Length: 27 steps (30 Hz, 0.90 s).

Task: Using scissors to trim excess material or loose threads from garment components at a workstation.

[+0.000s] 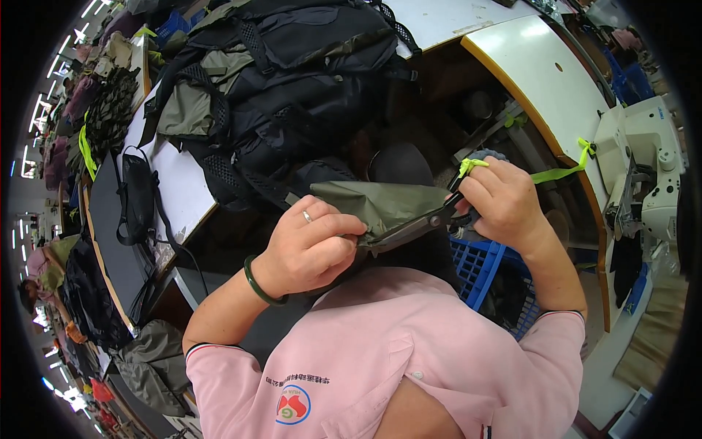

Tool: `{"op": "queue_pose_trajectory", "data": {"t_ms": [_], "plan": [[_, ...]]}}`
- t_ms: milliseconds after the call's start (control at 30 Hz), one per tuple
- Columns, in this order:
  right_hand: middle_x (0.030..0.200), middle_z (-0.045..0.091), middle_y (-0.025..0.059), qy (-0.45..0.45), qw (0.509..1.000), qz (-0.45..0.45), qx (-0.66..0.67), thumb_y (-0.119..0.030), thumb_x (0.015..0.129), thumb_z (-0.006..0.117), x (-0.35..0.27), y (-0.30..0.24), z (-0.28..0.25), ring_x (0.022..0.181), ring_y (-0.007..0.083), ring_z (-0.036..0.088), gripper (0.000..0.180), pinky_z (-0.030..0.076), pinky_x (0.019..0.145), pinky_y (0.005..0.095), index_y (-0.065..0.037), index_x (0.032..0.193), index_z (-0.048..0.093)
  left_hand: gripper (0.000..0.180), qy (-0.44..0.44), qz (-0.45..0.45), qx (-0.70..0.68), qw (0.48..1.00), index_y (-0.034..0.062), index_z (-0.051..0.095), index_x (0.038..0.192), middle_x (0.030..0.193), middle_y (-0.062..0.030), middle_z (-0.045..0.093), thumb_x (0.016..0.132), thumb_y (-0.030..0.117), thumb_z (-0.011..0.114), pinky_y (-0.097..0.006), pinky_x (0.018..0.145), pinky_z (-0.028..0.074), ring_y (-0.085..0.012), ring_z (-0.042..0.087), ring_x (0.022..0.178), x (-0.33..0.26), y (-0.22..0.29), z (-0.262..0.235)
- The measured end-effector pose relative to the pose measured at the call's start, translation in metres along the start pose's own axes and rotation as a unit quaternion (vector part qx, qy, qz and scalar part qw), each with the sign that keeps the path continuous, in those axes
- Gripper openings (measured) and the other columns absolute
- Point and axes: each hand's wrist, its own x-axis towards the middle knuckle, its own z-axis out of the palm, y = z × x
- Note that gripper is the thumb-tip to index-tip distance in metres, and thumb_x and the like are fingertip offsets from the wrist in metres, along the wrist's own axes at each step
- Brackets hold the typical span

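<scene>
My left hand (pixel 314 245) pinches the near-left corner of an olive-green fabric piece (pixel 391 201), held up in front of my chest. A ring and a dark green bangle (pixel 262 284) are on that hand and wrist. My right hand (pixel 504 197) grips a pair of scissors (pixel 436 220) by the dark handles, which have a bright yellow-green strip tied on. The blades reach left along the fabric's near edge toward my left fingertips. Whether they are parted is hard to see. Just beyond the fabric lies a large black and olive backpack (pixel 307 110) on the table.
To the right, a white sewing machine (pixel 643 168) stands by a curved white tabletop (pixel 526 55). Below my right arm is a blue plastic basket (pixel 479 271). At left are a black pouch with cords (pixel 137 190) and olive cloth (pixel 157 366). A person (pixel 47 274) is at the far left.
</scene>
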Motion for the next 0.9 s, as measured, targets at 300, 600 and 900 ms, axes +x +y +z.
{"op": "queue_pose_trajectory", "data": {"t_ms": [300,600,900], "plan": [[0.076,0.06,0.0088,0.037,0.99,0.068,0.117,-0.008,0.064,0.078,-0.009,-0.012,0.022,0.069,0.0253,0.061,0.026,0.051,0.062,0.0337,-0.004,0.082,0.06,0.028,0.017,-0.027,-0.015,0.999,0.008,0.057,0.08,0.097,-0.0067,0.068,0.063,-0.008,0.073,-0.034,0.063,0.044,-0.0224,0.058,0.072,-0.002,-0.002,0.001],[0.075,0.059,0.0073,0.019,0.996,0.046,0.071,-0.007,0.065,0.078,-0.005,-0.001,0.003,0.07,0.0268,0.061,0.024,0.051,0.061,0.0342,-0.005,0.08,0.06,0.029,0.005,-0.018,-0.012,1.0,0.0083,0.057,0.081,0.098,-0.0068,0.068,0.063,-0.007,0.074,-0.034,0.065,0.045,-0.0224,0.058,0.072,-0.003,-0.001,0.002],[0.076,0.06,0.0063,-0.03,0.999,0.024,0.006,-0.006,0.068,0.076,-0.006,-0.002,-0.007,0.072,0.023,0.062,0.02,0.052,0.062,0.0323,-0.006,0.08,0.061,0.028,0.002,-0.012,-0.013,1.0,0.0081,0.057,0.082,0.097,-0.0073,0.068,0.064,-0.006,0.074,-0.034,0.064,0.044,-0.0228,0.057,0.071,-0.001,0.0,0.004]]}}
